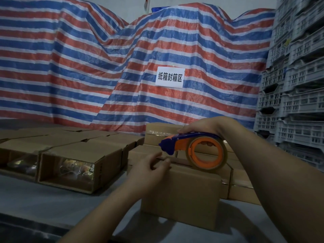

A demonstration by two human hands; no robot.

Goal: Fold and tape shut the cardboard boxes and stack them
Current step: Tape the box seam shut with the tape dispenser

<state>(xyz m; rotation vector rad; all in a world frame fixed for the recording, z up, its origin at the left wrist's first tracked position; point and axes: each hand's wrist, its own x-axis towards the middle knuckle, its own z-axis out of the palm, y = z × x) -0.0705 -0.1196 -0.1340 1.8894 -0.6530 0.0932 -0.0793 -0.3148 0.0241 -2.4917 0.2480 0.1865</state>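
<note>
My right-hand fingers [204,142] are curled round the tape dispenser [192,148], while my left-hand fingers [157,163] bend loosely and press on the box top, holding nothing. Behind everything hangs a big striped tarp [87,67] — red, blue and white. Grey crates [294,85] are piled at the right. Open boxes [70,163] lie in rows on the bench [52,199]. My box [180,199] stands near me — the dispenser's tape roll touches its top.

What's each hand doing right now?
Left hand: rests on the box top, fingers loosely curled.
Right hand: grips the tape dispenser.
</note>
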